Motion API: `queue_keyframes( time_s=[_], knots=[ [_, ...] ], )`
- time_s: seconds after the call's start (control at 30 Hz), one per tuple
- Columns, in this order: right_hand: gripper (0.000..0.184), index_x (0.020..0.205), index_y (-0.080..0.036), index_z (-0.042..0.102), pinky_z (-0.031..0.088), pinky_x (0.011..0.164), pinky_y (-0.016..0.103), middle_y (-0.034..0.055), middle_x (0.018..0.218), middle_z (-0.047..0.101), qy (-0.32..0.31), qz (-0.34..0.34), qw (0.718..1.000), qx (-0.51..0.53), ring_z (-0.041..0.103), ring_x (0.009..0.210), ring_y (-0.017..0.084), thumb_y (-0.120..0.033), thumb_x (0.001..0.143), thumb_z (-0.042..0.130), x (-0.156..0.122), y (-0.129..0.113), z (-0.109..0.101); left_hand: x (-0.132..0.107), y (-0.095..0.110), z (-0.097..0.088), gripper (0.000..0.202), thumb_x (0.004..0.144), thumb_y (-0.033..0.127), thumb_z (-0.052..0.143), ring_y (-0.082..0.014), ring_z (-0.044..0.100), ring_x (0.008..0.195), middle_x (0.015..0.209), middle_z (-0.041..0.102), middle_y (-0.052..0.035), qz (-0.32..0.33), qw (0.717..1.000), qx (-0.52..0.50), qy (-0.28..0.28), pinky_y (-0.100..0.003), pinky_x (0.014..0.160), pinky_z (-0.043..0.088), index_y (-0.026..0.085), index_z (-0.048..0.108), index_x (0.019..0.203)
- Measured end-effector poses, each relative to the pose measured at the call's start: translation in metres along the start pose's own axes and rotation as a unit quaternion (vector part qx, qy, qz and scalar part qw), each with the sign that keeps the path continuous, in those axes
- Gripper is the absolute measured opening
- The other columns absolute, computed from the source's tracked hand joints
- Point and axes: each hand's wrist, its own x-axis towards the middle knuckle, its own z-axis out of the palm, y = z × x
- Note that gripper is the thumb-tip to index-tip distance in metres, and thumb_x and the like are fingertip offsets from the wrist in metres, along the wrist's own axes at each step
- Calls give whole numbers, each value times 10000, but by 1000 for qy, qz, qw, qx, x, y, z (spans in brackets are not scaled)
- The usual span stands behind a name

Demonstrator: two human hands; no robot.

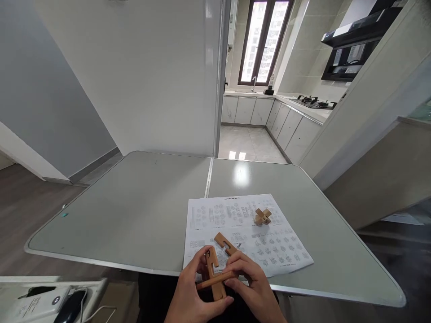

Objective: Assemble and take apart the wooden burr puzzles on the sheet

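Near the table's front edge, my left hand [193, 291] is closed around a notched wooden puzzle piece [212, 261] with a dark mark near its top end. My right hand [247, 282] pinches a wooden stick [215, 280] that lies crosswise over this piece; the two touch, but whether they interlock I cannot tell. Just beyond my right fingers, another notched wooden piece [222, 241] rests on the printed sheet [202, 224]. Farther back on the paper stands a small cross-shaped wooden puzzle [262, 216] of several joined pieces.
The sheet, covered with small diagrams, lies on a grey-green table [134, 215] with a pale rim. At lower left is a white surface holding a white device [40, 307], a dark object and a cable. A kitchen counter [286, 107] stands beyond the doorway.
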Motion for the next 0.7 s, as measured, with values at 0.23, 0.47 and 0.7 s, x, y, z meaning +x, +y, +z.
queue_keyframes(
  time_s=[0.23,0.47,0.7],
  knots=[
    [192,963,-292,808,488,739,280,25,897,647,-41,-23,999,-12,609,810,180,-475,935,760,7,5,-11,15,-3,-2,950,634,337,919,-310,677,1112,1314,695,-106,15,1000,-8,-7,-449,1035,567,269,529,1497],
    [195,992,-310,811,491,719,278,23,884,647,-44,-29,998,-25,612,771,170,-487,950,740,9,13,-11,27,-12,-9,1011,696,427,920,-359,572,1333,1520,555,-131,-1,994,-87,-68,-470,1143,473,314,428,1572],
    [193,1022,-333,814,500,691,272,17,865,666,-65,-51,997,-10,620,730,160,-492,922,771,-1,19,-13,25,-27,-10,702,925,680,636,-267,666,1076,1184,695,-106,-44,964,-229,-124,-391,996,528,273,539,1489]
  ],
)
